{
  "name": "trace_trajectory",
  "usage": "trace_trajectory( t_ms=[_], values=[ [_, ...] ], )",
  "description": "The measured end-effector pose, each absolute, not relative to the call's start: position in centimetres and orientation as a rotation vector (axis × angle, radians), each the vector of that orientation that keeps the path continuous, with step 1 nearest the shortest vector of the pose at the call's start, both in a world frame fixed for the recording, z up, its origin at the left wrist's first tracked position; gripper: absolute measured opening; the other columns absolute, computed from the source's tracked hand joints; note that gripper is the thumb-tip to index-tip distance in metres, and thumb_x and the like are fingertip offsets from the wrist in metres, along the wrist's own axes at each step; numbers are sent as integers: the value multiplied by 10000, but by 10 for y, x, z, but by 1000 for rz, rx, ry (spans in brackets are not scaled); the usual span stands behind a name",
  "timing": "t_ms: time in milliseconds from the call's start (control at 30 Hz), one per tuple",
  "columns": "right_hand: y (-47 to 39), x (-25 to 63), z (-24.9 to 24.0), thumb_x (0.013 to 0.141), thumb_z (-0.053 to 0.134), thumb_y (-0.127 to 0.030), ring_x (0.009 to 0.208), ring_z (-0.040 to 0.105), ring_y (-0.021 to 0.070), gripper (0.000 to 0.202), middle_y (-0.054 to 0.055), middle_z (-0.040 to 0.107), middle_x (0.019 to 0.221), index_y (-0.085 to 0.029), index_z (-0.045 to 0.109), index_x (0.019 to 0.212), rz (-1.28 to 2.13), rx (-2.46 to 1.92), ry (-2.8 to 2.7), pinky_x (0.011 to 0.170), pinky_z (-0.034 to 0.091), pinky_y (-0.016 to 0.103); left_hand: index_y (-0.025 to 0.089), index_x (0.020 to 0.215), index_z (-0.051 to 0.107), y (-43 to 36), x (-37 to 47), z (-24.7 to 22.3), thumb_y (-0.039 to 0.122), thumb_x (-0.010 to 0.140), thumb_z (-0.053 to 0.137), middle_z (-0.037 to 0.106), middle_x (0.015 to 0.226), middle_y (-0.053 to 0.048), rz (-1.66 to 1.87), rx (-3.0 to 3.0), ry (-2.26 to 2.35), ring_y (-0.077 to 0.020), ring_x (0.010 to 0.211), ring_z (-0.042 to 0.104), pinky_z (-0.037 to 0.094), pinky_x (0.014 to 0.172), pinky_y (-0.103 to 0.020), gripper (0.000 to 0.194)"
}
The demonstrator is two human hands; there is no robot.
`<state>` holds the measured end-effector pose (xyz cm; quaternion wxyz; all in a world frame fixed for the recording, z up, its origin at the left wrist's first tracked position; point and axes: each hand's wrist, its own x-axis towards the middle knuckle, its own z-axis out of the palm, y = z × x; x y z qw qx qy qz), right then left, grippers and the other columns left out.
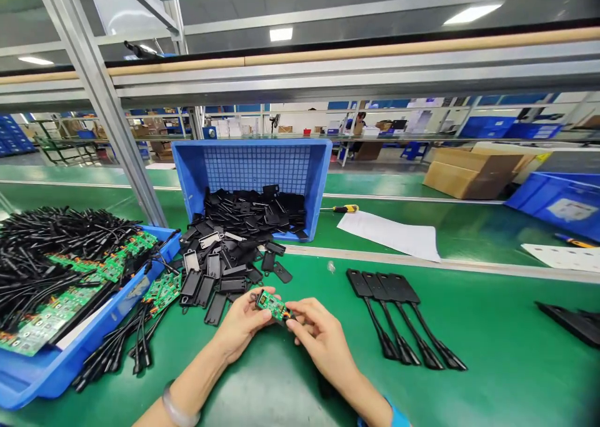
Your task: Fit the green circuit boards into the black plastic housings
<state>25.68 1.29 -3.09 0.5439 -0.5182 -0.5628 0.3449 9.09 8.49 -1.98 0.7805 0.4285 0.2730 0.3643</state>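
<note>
My left hand (242, 322) is closed around a small green circuit board (272, 303), which seems to sit in a black plastic case shell with a loop at its left end. My right hand (323, 333) pinches the board's other end, where coloured wires meet a black cable. Most of that cable is hidden behind the right hand. Just beyond my hands lies a pile of empty black case shells (225, 271). To the left, several green boards with black cables (162, 292) rest on the green bench beside a blue tray.
The blue tray (51, 383) holds many cabled boards. A tipped blue crate (323, 170) spills black case parts. On the right lie several closed black units with cables (384, 286). Further back are a white paper (389, 234), a screwdriver (344, 209) and a cardboard box (462, 174).
</note>
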Motion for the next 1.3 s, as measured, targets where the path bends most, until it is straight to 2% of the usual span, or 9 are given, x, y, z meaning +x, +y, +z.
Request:
trace_trajectory(
  t_ms=[133, 333, 567, 733, 833, 967, 1100, 1300],
  values=[
    [12, 258, -34, 827, 600, -376, 632, 570, 135, 263, 40, 548, 834, -220, 689, 1018, 783, -1224, -1312, 517, 539, 249, 196, 1146, 590, 80, 95, -19, 230, 651, 794, 622, 1123, -95, 753, 839, 565, -209, 990, 604, 462, 915, -387, 536],
    [8, 259, -35, 851, 587, -355, 598, 570, 130, 215, 56, 580, 836, -232, 722, 964, 611, -1258, -1382, 498, 522, 246, 194, 1174, 556, 75, 98, -25, 250, 716, 742, 621, 1067, -88, 765, 832, 604, -220, 979, 606, 492, 871, -403, 497],
    [8, 256, -34, 880, 539, -352, 610, 572, 147, 242, 55, 571, 784, -243, 729, 983, 558, -1285, -1504, 499, 497, 250, 219, 1215, 528, 73, 99, -22, 233, 718, 738, 584, 1217, -123, 769, 821, 530, -252, 1057, 589, 473, 892, -400, 540],
    [10, 254, -34, 885, 530, -338, 639, 572, 154, 235, 53, 580, 770, -239, 735, 945, 496, -1306, -1584, 561, 494, 261, 169, 1053, 584, 69, 107, -25, 338, 736, 718, 652, 1099, -131, 854, 837, 619, -257, 1050, 601, 468, 888, -389, 384],
    [11, 251, -34, 880, 535, -332, 678, 580, 163, 215, 52, 589, 780, -236, 722, 924, 477, -1313, -1597, 597, 493, 264, 159, 976, 575, 67, 112, -28, 386, 722, 720, 678, 1031, -121, 909, 849, 675, -244, 1004, 624, 475, 871, -371, 370],
    [10, 248, -36, 829, 592, -401, 568, 555, 134, 200, 31, 595, 755, -211, 635, 873, 638, -1388, -1489, 502, 458, 238, 161, 963, 543, 67, 112, -27, 408, 697, 734, 690, 981, -120, 948, 868, 723, -248, 937, 650, 497, 812, -365, 410],
    [10, 247, -37, 781, 588, -535, 388, 501, 107, 340, -42, 524, 520, -207, 524, 711, 999, -1496, -1368, 399, 376, 210, 172, 970, 520, 67, 110, -24, 432, 691, 731, 693, 943, -111, 965, 883, 756, -254, 917, 660, 500, 802, -371, 436],
    [14, 249, -35, 759, 575, -569, 385, 411, 88, 428, -46, 462, 441, -187, 548, 568, 1056, -1430, -1343, 423, 322, 208, 203, 945, 488, 65, 110, -24, 433, 716, 708, 683, 964, -75, 966, 883, 705, -243, 971, 647, 487, 850, -379, 393]
  ],
)
